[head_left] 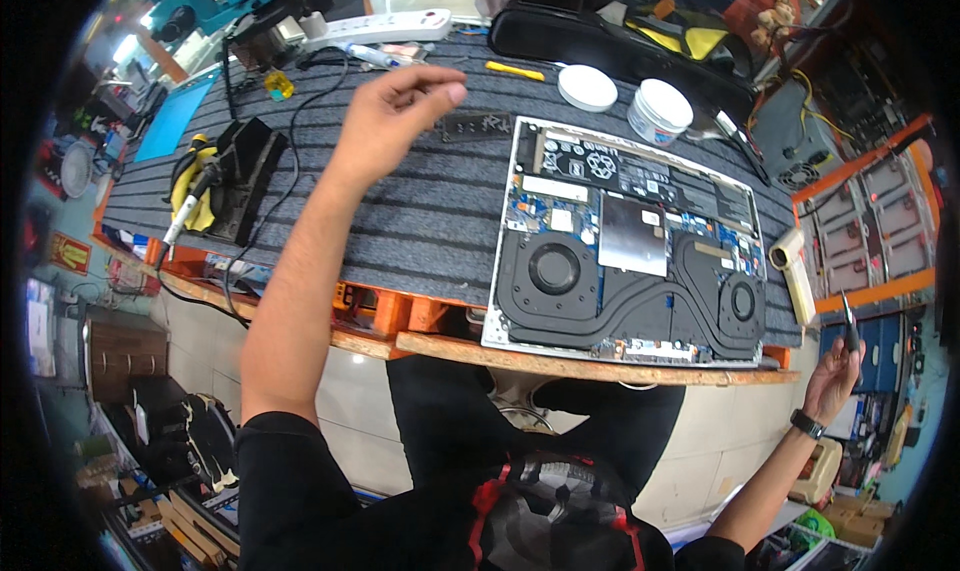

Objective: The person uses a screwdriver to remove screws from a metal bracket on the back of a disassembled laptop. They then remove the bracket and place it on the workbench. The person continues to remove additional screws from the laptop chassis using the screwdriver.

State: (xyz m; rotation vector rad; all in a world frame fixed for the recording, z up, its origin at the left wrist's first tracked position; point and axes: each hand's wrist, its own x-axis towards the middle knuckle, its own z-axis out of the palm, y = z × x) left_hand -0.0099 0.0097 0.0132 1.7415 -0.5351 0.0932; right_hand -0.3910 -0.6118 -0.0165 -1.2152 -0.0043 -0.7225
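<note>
An opened laptop (pixel 632 251) lies on the striped grey mat, its two fans, heat pipes, blue circuit board and black battery exposed. My left hand (pixel 395 116) hovers beyond its left corner, thumb and fingers drawn together. Whatever they pinch, if anything, is too small to make out. Close by that hand is a dark flat strip (pixel 475 126) with small bits on it. Off the bench's right end, my right hand (pixel 835 379) grips a slim dark pointed tool (pixel 851 331), tip upward. Its exact kind does not show.
A white tub (pixel 660 111) and a round white lid (pixel 587 88) stand behind the laptop, near a yellow pry tool (pixel 515 70). On the left sits a soldering iron (pixel 190 206) in a black stand, its cable crossing the mat. A beige roll (pixel 793 274) borders the right edge.
</note>
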